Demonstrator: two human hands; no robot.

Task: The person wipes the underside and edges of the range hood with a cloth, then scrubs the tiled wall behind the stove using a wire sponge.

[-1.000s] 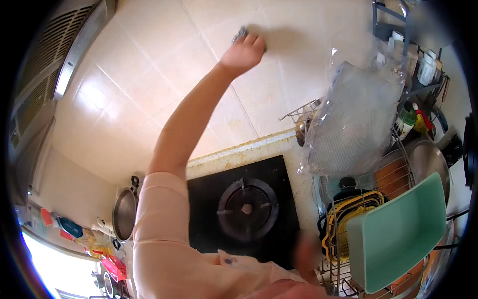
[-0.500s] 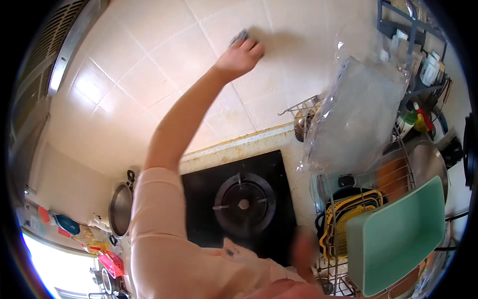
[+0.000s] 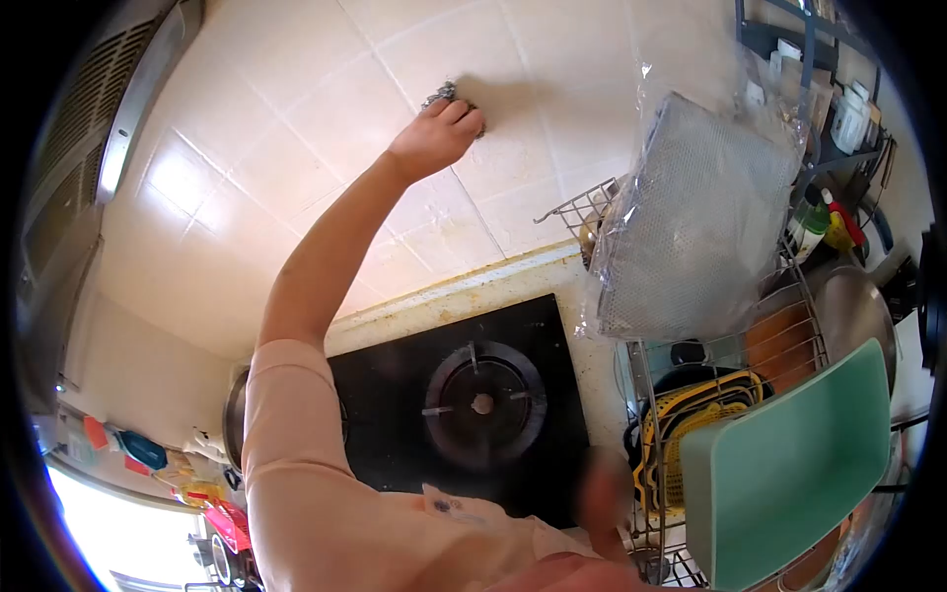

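Scourer (image 3: 440, 95) lower, visible edge diagonal

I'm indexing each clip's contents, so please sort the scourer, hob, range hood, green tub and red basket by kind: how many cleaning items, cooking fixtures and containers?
Cleaning items: 1 (grey scourer in the left hand)
Cooking fixtures: 2 (black hob, range hood)
Containers: 2 (green tub, red basket)
Total: 5
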